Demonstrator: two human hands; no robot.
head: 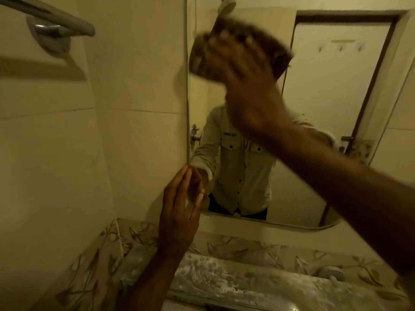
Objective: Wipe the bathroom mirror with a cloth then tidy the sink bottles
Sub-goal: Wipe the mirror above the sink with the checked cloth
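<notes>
- Nearest the camera, the mottled grey stone ledge (235, 281) runs along the bottom of the view, with a band of leaf-patterned beige tiles (258, 250) behind it; a pale rounded object at its right end is too blurred to name.
- The left hand (179, 212) rises from the lower centre on a bare forearm. Its fingers are straight and held close together, fingertips touching the lower left edge of the frameless wall mirror (314, 153). It holds nothing that can be seen.
- The right hand (244, 86) reaches up from the right on a bare forearm, fingers spread flat, pressing the brown crumpled cloth (238, 52) against the upper left part of the glass.
- The cloth lies under and just above that palm, well apart from the left hand below. Motion blur smears both, so its folds and exact outline cannot be made out.
- The right forearm hides much of the mirror's middle. The glass's top edge is cut off by the frame.
- In the reflection stand a person in a light button-up shirt (238, 167), a white door in a dark brown frame (336, 81) and a white shower head (228, 5).
- On the plain cream wall tiles (134, 86) at upper left, a grey metal towel rail (51, 21) is partly cut off.
</notes>
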